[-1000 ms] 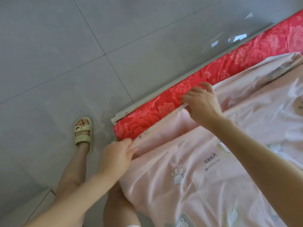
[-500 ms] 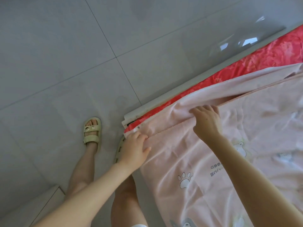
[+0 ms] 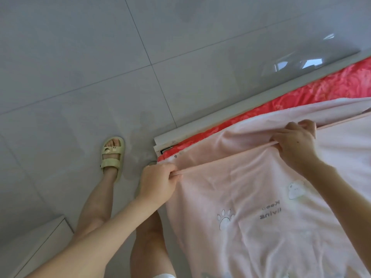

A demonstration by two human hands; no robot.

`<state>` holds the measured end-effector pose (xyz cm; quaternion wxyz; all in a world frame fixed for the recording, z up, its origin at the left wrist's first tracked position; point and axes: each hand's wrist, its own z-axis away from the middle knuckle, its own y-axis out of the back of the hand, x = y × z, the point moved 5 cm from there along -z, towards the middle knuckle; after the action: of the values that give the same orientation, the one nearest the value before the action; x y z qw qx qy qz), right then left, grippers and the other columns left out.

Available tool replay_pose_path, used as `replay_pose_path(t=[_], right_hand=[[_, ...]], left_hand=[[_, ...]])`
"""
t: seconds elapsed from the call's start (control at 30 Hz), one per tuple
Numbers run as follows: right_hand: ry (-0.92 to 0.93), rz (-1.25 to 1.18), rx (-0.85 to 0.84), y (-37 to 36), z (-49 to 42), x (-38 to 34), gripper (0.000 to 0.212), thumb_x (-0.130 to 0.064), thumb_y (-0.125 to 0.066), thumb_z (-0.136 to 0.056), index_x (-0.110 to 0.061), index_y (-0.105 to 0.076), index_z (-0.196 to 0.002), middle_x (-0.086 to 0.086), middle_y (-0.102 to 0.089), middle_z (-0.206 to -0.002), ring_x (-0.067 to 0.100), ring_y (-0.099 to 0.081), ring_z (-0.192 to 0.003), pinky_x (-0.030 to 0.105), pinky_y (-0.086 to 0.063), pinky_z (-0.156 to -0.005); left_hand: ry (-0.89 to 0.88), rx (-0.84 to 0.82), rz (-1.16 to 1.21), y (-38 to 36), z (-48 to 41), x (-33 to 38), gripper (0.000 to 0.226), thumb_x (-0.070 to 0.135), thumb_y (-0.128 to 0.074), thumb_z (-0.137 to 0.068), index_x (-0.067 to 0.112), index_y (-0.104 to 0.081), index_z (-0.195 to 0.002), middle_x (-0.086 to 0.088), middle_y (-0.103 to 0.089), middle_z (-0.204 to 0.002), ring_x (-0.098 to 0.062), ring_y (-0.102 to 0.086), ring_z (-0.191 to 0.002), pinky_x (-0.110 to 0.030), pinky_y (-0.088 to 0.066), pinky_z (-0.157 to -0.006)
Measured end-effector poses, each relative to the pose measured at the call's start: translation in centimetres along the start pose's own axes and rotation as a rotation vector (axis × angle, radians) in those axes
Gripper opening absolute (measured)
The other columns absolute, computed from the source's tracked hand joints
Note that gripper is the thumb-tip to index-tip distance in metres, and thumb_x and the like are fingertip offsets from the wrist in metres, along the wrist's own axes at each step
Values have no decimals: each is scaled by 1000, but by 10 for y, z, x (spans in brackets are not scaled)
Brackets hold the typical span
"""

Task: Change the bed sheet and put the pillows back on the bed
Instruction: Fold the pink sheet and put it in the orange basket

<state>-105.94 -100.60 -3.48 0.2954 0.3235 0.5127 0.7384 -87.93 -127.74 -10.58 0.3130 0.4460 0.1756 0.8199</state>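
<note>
The left hand and right hand each grip the hem of the pink sheet, printed "Keep living", lying over the red floral mattress on the bed.

Soft matt pink cloth sheet, red floral fabric, glossy grey floor tiles.

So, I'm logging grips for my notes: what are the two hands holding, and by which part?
Both hold the pink sheet by its folded edge: the left hand grips its near end, the right hand further along.
</note>
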Motion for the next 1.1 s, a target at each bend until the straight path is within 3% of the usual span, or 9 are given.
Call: replay_pose_path(t=[0.07, 0.2, 0.33, 0.43, 0.53, 0.63, 0.8, 0.9, 1.1], right_hand=[[40, -12, -3, 5, -9, -15, 17, 5, -62, -53, -12, -67, -55, -3, -56, -48, 27, -53, -57, 38, -24, -80], [13, -11, -42, -5, -53, -43, 24, 7, -69, -49, -15, -66, -56, -6, -54, -51, 26, -50, -66, 37, -21, -78], [-72, 82, -421, -37, -80, -49, 19, -8, -61, -82, -22, -73, -90, -6, -67, -87, 24, -48, -95, 38, -16, -87], [-123, 96, -505, -41, -79, -50, 27, -14, -54, -87, -26, -67, -107, -8, -66, -106, 22, -47, -108, 38, -20, -94], [-210, 61, -480, -26, -76, -41, 34, -10, -54, -83, -26, -63, -111, -6, -63, -110, 24, -47, -109, 42, -22, -101], [-436, -58, -401, -6, -68, -24, 41, -11, -57, -82, -25, -60, -120, -2, -61, -120, 26, -46, -117, 43, -21, -106], [-1005, -387, -335, 18, -20, 8, 35, -16, -51, -91, -21, -56, -126, 4, -56, -129, 27, -50, -117, 36, -35, -95], [-1193, -531, -359, 23, 9, 21, 33, -20, -49, -92, -22, -56, -125, 3, -58, -128, 26, -52, -117, 34, -40, -92], [-1466, -744, -232, 45, 42, 68, 34, -23, -48, -93, -18, -57, -126, 7, -65, -116, 29, -56, -110, 32, -42, -85]], left_hand=[[81, -35, 12, 5, 0, -12, 43, 27, -65, -86, 27, -38, -53, 9, -41, -49, -11, -42, -51, -23, -20, -47], [264, -94, 94, 15, -10, -50, 25, 27, -60, -90, 20, -55, -67, 7, -51, -59, -14, -48, -60, -26, -27, -50], [229, -250, 3, 6, -35, -57, 34, 29, -57, -91, 20, -43, -61, 5, -47, -60, -19, -48, -64, -29, -21, -49], [170, -384, -137, 5, -49, -45, 12, 31, -55, -91, 19, -55, -89, 2, -59, -88, -22, -57, -87, -26, -30, -54], [147, -382, -114, 18, -61, -34, 23, 34, -58, -88, 22, -60, -108, 4, -63, -108, -19, -59, -98, -28, -43, -71], [129, -356, -82, 42, -72, -22, 20, 32, -57, -90, 24, -60, -108, 6, -61, -112, -16, -58, -101, -29, -47, -80], [-24, -343, -222, 101, -102, 27, 12, 25, -52, -94, 24, -60, -103, 7, -64, -108, -15, -59, -96, -25, -42, -73], [-108, -325, -293, 133, -128, 81, 13, 22, -49, -95, 23, -60, -102, 9, -62, -102, -15, -58, -98, -23, -36, -69], [-309, -371, -323, 154, -189, 214, 8, 21, -52, -92, 24, -60, -91, 5, -66, -100, -18, -61, -96, -30, -49, -82]])
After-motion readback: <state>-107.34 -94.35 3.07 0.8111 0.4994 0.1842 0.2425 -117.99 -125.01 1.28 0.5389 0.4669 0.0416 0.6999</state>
